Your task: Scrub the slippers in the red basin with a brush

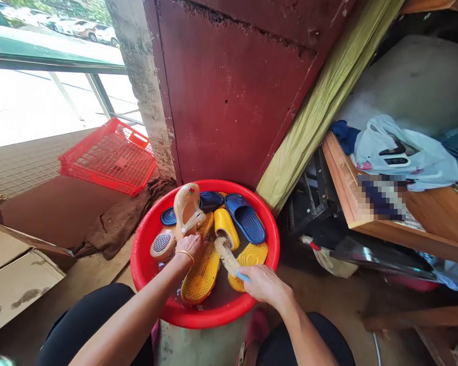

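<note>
A red basin (137, 274) of murky water holds several slippers. My left hand (191, 246), with a bracelet at the wrist, is closed on a yellow slipper (200, 279); its fingertips are partly hidden. Just behind that hand a beige clog (187, 203) stands tilted up, with a small red ornament. In my right hand (265, 284) is a scrubbing brush (226, 254) with a light blue handle and pale bristles. Its head touches or lies very near another yellow slipper (229, 226). A yellow sole (254, 259) and a blue slipper (248, 218) are at the basin's right side.
Behind the basin stands a dark red door (229, 101), with a yellow-green cloth (313, 117) beside it. A red crate (110, 157), a brown cloth (114, 223) and cardboard (19, 284) lie left. A wooden drawer (366, 218) with a plastic bag (408, 152) juts out right.
</note>
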Demonstrator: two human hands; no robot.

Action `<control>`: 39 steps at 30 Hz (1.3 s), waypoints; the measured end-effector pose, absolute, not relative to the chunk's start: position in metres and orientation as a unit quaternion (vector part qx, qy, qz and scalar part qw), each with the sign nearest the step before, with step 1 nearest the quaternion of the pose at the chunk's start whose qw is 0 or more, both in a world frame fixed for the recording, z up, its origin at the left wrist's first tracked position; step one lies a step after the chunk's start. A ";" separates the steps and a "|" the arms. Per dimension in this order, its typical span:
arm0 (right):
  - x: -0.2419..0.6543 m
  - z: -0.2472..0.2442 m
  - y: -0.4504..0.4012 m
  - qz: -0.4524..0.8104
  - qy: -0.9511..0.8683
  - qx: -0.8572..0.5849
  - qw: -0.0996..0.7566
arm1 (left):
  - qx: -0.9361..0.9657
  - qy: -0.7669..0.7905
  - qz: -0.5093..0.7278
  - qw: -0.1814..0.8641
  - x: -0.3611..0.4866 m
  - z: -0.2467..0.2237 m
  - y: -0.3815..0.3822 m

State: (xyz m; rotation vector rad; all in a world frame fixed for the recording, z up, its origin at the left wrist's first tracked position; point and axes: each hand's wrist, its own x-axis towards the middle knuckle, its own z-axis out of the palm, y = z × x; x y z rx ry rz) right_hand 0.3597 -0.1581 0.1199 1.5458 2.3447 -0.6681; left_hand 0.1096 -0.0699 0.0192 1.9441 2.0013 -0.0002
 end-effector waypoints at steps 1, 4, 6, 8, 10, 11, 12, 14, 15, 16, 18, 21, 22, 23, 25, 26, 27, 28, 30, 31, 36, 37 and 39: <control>0.362 0.117 -0.158 -0.233 0.803 0.532 0.131 | 0.687 0.705 -0.004 0.175 0.109 0.018 -0.066; 0.365 0.110 -0.159 -0.237 0.802 0.531 0.139 | 0.689 0.704 -0.011 0.173 0.109 0.013 -0.059; 0.366 0.107 -0.160 -0.239 0.801 0.530 0.142 | 0.687 0.706 -0.014 0.173 0.110 0.012 -0.056; 0.366 0.106 -0.162 -0.239 0.802 0.530 0.136 | 0.681 0.711 -0.016 0.172 0.112 0.011 -0.054; 0.366 0.106 -0.163 -0.237 0.802 0.534 0.123 | 0.676 0.716 -0.016 0.172 0.113 0.012 -0.053; 0.365 0.107 -0.164 -0.237 0.801 0.536 0.121 | 0.675 0.717 -0.014 0.174 0.114 0.013 -0.053; 0.365 0.108 -0.164 -0.239 0.799 0.538 0.122 | 0.673 0.718 -0.012 0.176 0.114 0.014 -0.053; 0.365 0.114 -0.162 -0.245 0.794 0.541 0.128 | 0.671 0.719 -0.003 0.181 0.114 0.016 -0.053; 0.366 0.117 -0.161 -0.249 0.792 0.542 0.127 | 0.669 0.720 0.003 0.184 0.113 0.017 -0.053; 0.369 0.122 -0.159 -0.254 0.791 0.543 0.122 | 0.667 0.721 0.011 0.188 0.112 0.018 -0.053; 0.376 0.131 -0.155 -0.266 0.787 0.547 0.099 | 0.660 0.725 0.029 0.198 0.109 0.022 -0.053; 0.390 0.139 -0.151 -0.296 0.774 0.557 0.057 | 0.646 0.728 0.067 0.220 0.103 0.030 -0.054; 0.395 0.140 -0.150 -0.306 0.768 0.561 0.045 | 0.642 0.726 0.083 0.230 0.101 0.033 -0.055; 0.400 0.140 -0.149 -0.314 0.761 0.567 0.034 | 0.640 0.722 0.101 0.242 0.099 0.037 -0.056; 0.409 0.138 -0.147 -0.326 0.750 0.575 0.010 | 0.635 0.710 0.140 0.271 0.094 0.045 -0.058; 0.412 0.137 -0.145 -0.330 0.746 0.579 -0.001 | 0.632 0.702 0.159 0.287 0.091 0.048 -0.059; 0.415 0.136 -0.144 -0.333 0.741 0.583 -0.012 | 0.627 0.694 0.177 0.306 0.087 0.052 -0.059; 0.418 0.136 -0.144 -0.337 0.736 0.587 -0.020 | 0.618 0.687 0.198 0.326 0.083 0.055 -0.059; 0.421 0.138 -0.143 -0.348 0.727 0.591 -0.033 | 0.594 0.676 0.241 0.363 0.073 0.061 -0.058; 0.422 0.139 -0.143 -0.358 0.722 0.591 -0.041 | 0.579 0.672 0.263 0.380 0.067 0.064 -0.057; 0.414 0.137 -0.147 -0.407 0.706 0.576 -0.055 | 0.555 0.642 0.328 0.415 0.054 0.067 -0.064; 0.410 0.135 -0.148 -0.404 0.713 0.571 -0.051 | 0.574 0.639 0.316 0.402 0.058 0.063 -0.069; 0.402 0.131 -0.148 -0.391 0.735 0.553 -0.049 | 0.633 0.637 0.262 0.353 0.073 0.052 -0.083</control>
